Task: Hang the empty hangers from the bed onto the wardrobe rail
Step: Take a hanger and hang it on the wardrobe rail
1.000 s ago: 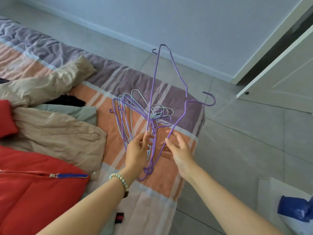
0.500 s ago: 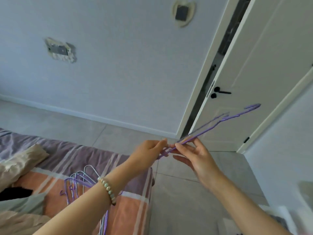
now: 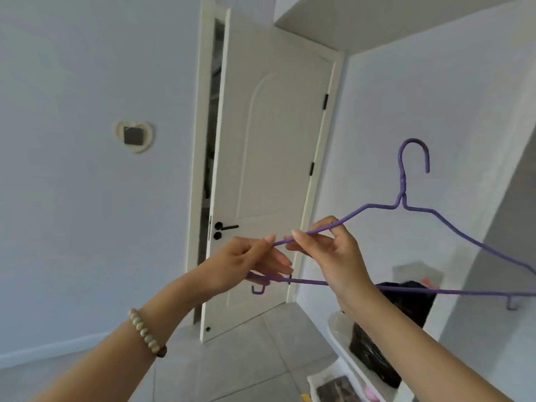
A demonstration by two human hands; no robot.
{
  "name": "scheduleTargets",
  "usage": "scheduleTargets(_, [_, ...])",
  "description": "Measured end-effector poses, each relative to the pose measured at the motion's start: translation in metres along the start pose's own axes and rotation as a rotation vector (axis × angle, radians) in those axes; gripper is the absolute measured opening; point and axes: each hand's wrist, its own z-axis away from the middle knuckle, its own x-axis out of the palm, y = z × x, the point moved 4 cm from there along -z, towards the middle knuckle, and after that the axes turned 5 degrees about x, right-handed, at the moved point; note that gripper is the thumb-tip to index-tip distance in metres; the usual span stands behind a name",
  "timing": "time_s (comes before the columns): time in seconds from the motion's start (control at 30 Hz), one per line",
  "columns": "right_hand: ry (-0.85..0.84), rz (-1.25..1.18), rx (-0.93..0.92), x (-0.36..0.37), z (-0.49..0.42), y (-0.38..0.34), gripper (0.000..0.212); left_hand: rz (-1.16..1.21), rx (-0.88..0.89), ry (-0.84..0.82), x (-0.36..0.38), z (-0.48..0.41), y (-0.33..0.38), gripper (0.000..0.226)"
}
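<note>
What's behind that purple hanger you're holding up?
Behind the purple hanger is a pale wall, with a dark bundle behind its bottom bar. The end in the left hand crosses the white door. The right hand covers part of the bar.

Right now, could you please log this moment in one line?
purple hanger: upright, aloft | left hand: grips its end | right hand: pinches shoulder wire

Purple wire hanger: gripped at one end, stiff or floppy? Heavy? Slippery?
Probably light: the purple wire hanger is thin wire, carried by fingertip pinches of the left hand and right hand. Likely fairly stiff: held near one corner, its bottom bar runs out straight. The smooth-looking coating may let it twist in a pinch.
</note>
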Motion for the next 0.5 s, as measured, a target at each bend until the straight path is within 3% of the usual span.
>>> scheduleTargets(0.13, [0.144, -0.017, -0.044, -0.086, 0.015, -0.034, 0.022, 0.023, 0.131, -0.08, 0.068, -0.045, 0.052, 0.051])
scheduleTargets(0.5, [0.413, -0.023, -0.159, -0.3, 0.045, -0.085, 0.017, 0.093, 0.278, -0.178, 0.257, -0.136, 0.157, 0.046])
